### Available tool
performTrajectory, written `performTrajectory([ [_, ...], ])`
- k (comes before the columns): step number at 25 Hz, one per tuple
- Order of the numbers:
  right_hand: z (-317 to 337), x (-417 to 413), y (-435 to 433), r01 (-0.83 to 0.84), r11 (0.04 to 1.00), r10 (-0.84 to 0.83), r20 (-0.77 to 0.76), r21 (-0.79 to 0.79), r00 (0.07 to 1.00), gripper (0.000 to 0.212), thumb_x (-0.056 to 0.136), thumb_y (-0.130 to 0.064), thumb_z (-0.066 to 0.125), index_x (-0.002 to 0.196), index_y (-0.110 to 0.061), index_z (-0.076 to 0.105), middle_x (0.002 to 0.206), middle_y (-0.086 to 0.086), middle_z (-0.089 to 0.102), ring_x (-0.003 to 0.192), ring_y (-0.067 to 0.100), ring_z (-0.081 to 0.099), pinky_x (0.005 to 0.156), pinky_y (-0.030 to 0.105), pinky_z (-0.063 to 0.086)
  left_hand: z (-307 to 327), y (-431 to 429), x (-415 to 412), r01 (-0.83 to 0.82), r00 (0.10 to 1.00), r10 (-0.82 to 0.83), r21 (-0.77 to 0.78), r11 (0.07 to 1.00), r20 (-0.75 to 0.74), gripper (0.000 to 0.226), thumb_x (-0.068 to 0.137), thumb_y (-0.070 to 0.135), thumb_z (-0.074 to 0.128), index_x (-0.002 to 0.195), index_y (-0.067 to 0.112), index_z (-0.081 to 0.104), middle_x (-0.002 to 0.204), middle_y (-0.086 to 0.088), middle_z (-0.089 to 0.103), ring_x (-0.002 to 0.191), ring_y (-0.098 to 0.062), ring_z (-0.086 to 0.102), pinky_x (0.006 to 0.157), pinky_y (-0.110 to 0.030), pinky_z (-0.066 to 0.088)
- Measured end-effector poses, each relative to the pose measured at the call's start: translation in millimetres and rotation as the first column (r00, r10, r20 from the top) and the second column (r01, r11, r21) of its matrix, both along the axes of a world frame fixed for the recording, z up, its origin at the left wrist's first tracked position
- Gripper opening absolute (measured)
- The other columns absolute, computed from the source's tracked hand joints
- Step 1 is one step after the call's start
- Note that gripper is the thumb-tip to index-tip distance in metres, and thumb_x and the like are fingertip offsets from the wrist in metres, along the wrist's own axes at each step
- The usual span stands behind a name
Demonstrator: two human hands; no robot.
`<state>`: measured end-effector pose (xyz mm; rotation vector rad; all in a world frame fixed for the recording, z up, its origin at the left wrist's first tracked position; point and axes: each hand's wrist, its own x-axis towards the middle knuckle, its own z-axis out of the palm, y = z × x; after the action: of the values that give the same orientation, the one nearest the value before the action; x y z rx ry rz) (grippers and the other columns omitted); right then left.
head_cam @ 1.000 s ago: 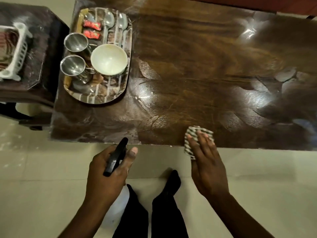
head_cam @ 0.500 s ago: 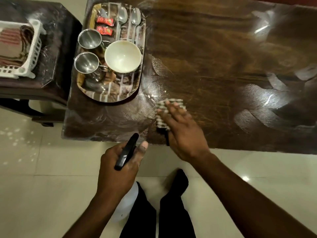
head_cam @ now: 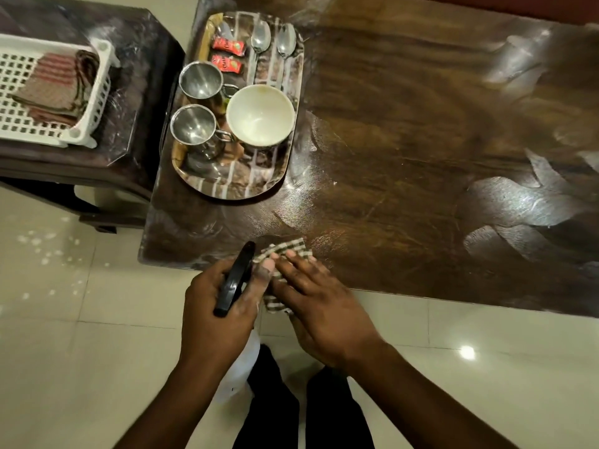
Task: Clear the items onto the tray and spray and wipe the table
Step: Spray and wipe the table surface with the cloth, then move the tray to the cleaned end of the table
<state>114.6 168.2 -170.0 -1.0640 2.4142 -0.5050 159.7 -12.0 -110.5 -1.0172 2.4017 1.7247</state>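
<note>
Right hand [head_cam: 319, 306] pressed flat, fingers spread, on a checked cloth [head_cam: 288, 254] at the wooden table [head_cam: 421, 157]'s near edge; left hand [head_cam: 217, 306] curled around a black-triggered spray bottle [head_cam: 235, 280] just beside it; loaded tray [head_cam: 227, 186] far left.

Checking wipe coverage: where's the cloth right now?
Head view: the checked cloth lies at the table's near edge, under the right hand, beside the left hand holding the spray bottle, below the tray.
</note>
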Motion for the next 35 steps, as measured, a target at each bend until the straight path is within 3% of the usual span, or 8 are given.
performTrajectory([
  [7,39,24,34,0.425,0.902,-0.409,0.164,-0.076,0.898,0.060,0.094,-0.024,0.045,0.153,-0.034,0.056,0.168,-0.015,0.038,0.160,0.006,0.025,0.129,0.044,0.027,7,-18,1,-0.083,0.994,0.083,-0.008,0.996,-0.077,0.040,0.094,0.049,0.072,0.076,0.014,0.067,0.057,-0.011,0.061,0.052,-0.028,0.062,0.058,-0.035,0.054],
  [9,48,33,16,0.664,0.714,-0.550,0.409,-0.221,0.728,0.050,0.096,-0.024,0.046,0.140,-0.035,0.069,0.151,-0.017,0.061,0.146,0.003,0.050,0.121,0.037,0.041,11,-27,1,-0.129,0.979,0.121,-0.040,0.991,-0.164,0.032,0.099,0.046,0.069,0.083,0.018,0.072,0.062,-0.007,0.068,0.047,-0.013,0.062,0.055,-0.015,0.051],
  [12,56,16,-12,0.950,0.290,-0.426,0.873,-0.117,0.238,0.036,0.099,-0.016,0.057,0.118,-0.035,0.080,0.121,-0.010,0.080,0.116,0.009,0.074,0.092,0.023,0.060,17,-44,-2,-0.169,0.948,0.124,-0.131,0.977,-0.294,0.032,0.107,0.043,0.061,0.103,0.016,0.078,0.076,0.001,0.074,0.057,-0.009,0.068,0.063,-0.005,0.048],
  [14,56,-5,-30,0.962,0.269,-0.380,0.913,-0.047,0.151,0.030,0.104,-0.012,0.057,0.119,-0.031,0.076,0.115,-0.006,0.081,0.105,0.011,0.077,0.079,0.022,0.062,18,-53,-9,-0.220,0.922,0.155,-0.150,0.964,-0.356,0.038,0.109,0.049,0.057,0.109,0.018,0.078,0.083,0.008,0.076,0.061,-0.012,0.070,0.067,-0.014,0.053],
  [19,39,-49,-64,0.920,0.390,-0.442,0.884,0.034,0.155,0.019,0.104,-0.021,0.064,0.122,-0.019,0.072,0.110,0.003,0.082,0.103,0.023,0.079,0.095,0.045,0.062,19,-73,-25,-0.279,0.878,0.171,-0.188,0.942,-0.447,0.036,0.111,0.050,0.051,0.107,0.023,0.075,0.089,0.012,0.077,0.060,-0.014,0.070,0.069,-0.030,0.056],
  [24,25,-59,-46,0.806,0.585,-0.747,0.327,-0.089,0.579,0.015,0.099,-0.039,0.069,0.108,-0.028,0.072,0.091,-0.012,0.076,0.077,0.001,0.071,0.068,0.026,0.056,14,-79,-38,-0.255,0.852,0.119,-0.205,0.945,-0.509,0.031,0.113,0.043,0.050,0.118,0.021,0.070,0.100,0.018,0.077,0.076,-0.019,0.076,0.082,-0.036,0.057],
  [30,23,-63,-35,0.764,0.636,-0.730,0.238,-0.105,0.640,0.027,0.097,-0.046,0.070,0.120,-0.031,0.070,0.107,-0.013,0.068,0.091,0.000,0.066,0.080,0.031,0.059,1,-87,-46,-0.194,0.863,0.059,-0.220,0.956,-0.503,0.045,0.110,0.047,0.055,0.124,0.006,0.069,0.107,-0.003,0.077,0.098,-0.025,0.077,0.093,-0.033,0.057],
  [35,30,-78,-24,0.761,0.639,-0.718,0.270,-0.111,0.642,0.026,0.095,-0.046,0.067,0.120,-0.037,0.069,0.105,-0.020,0.065,0.092,-0.007,0.063,0.074,0.017,0.054,-1,-93,-32,-0.158,0.907,0.031,-0.271,0.950,-0.419,0.059,0.092,0.050,0.078,0.134,0.012,0.064,0.123,0.007,0.073,0.115,-0.017,0.072,0.097,-0.030,0.059],
])
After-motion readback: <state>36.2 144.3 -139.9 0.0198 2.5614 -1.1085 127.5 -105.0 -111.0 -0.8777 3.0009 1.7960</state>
